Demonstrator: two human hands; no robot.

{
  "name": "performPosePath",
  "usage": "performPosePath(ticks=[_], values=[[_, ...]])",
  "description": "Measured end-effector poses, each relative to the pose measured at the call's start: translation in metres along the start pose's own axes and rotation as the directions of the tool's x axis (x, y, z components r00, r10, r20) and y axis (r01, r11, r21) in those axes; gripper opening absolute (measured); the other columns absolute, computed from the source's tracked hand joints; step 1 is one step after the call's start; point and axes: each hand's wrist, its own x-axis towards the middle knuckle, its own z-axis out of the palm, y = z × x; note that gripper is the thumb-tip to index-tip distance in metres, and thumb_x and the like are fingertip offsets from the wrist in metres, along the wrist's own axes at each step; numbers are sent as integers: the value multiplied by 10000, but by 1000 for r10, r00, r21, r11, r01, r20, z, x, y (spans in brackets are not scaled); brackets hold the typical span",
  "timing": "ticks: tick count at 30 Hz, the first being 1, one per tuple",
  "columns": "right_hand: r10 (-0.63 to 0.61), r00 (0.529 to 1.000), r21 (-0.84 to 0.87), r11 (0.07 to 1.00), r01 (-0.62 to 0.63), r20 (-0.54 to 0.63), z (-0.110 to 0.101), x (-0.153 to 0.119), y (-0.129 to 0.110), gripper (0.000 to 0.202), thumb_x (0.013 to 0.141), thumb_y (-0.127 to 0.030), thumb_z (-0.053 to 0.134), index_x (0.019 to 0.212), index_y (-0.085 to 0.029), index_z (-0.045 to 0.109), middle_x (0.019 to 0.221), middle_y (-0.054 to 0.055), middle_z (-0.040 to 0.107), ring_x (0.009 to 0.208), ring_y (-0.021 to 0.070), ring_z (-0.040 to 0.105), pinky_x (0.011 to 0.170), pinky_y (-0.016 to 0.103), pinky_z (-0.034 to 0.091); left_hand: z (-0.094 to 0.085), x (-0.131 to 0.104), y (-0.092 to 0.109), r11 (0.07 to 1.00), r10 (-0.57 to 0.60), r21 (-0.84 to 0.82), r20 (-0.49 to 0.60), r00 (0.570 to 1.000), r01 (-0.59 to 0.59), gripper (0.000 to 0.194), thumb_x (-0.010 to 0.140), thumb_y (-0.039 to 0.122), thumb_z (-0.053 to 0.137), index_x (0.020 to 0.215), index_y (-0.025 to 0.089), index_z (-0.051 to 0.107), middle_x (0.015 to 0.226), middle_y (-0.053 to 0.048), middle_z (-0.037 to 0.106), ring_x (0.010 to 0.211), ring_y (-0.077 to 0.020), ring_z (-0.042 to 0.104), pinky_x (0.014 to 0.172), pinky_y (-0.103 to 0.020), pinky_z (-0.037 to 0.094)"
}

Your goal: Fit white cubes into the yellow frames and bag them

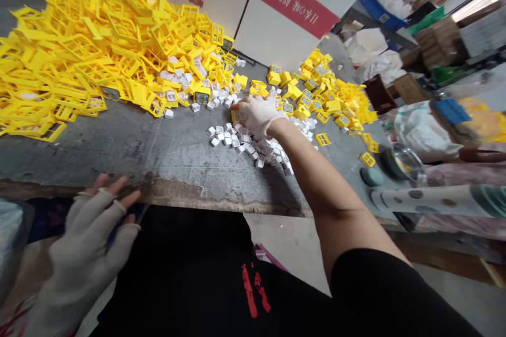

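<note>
Reaching over the grey table (174,147), we see a big heap of loose yellow frames (98,47), a smaller pile (356,101) where some blocks (274,77) look built, and loose white bits (272,152). Our left hand (89,234) is open; our right hand (263,115) touches a yellow piece (238,116) beside them, grip unclear.

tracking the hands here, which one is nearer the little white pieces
Right: the right hand is at the little white pieces; the left hand is by the near edge of the table, off to their left.
</note>
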Motion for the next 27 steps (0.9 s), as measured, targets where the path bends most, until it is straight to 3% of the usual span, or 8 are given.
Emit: performPosePath(ticks=[3, 7, 10, 16, 19, 23, 27], values=[[-85, 993, -37, 995, 88, 80, -3, 22, -2, 691, 918, -328, 823, 1599, -302, 710, 1616, 157, 674, 1399, 459, 624, 1104, 621, 524, 22, 4, 24, 992, 118, -40, -11, 993, -118, 544, 963, 101, 732, 1454, 334, 730, 1615, -67, 718, 1604, -357, 587, 1331, -519, 435], [-82, 994, -46, 995, 86, 70, -3, 28, 5, 657, 874, -417, 871, 1513, -292, 778, 1522, 173, 702, 1317, 451, 658, 1068, 608, 534, 32, 5, 34, 987, 51, -151, 4, 999, -50, 529, 971, 92, 719, 1443, 329, 739, 1601, -47, 726, 1586, -335, 611, 1382, -521, 409], [-13, 999, -33, 999, 14, 36, 3, 24, 9, 604, 886, -344, 819, 1487, -294, 784, 1500, 162, 710, 1293, 433, 662, 1066, 597, 521, 35, 2, 34, 983, 38, -180, 18, 999, -35, 474, 990, 107, 697, 1416, 308, 754, 1568, -65, 743, 1565, -346, 631, 1380, -559, 428], [40, 998, 215, 976, -27, -56, 15, 27, 8, 512, 771, -218, 843, 1283, -243, 852, 1340, 176, 772, 1338, 465, 639, 1132, 635, 479, 39, 2, 39, 981, 32, -190, 28, 999, -26, 415, 1024, 104, 664, 1392, 275, 751, 1542, -101, 751, 1537, -348, 659, 1331, -604, 498], [47, 995, 326, 945, -15, -91, 14, 27, 13, 514, 740, -185, 835, 1252, -229, 845, 1260, 146, 790, 1214, 403, 724, 1090, 574, 547, 38, 2, 41, 980, 47, -193, 29, 998, -40, 402, 1034, 104, 652, 1384, 277, 750, 1516, -85, 766, 1532, -317, 665, 1329, -560, 513], [92, 982, 518, 855, 7, -164, 18, 14, 30, 555, 839, -250, 759, 1388, -178, 733, 1218, 102, 808, 1034, 264, 782, 949, 415, 660, 36, 3, 42, 980, 45, -194, 26, 999, -39, 383, 1046, 134, 634, 1378, 279, 759, 1516, -62, 775, 1536, -282, 663, 1346, -509, 501], [118, 971, 795, 599, 100, -210, 34, -3, 49, 593, 758, -323, 799, 1326, -197, 682, 1258, 108, 818, 1148, 287, 791, 1029, 443, 675, 39, 14, 51, 966, -38, -254, 66, 997, 54, 335, 1030, 189, 633, 1304, 262, 811, 1472, -65, 810, 1485, -301, 708, 1331, -535, 518]])
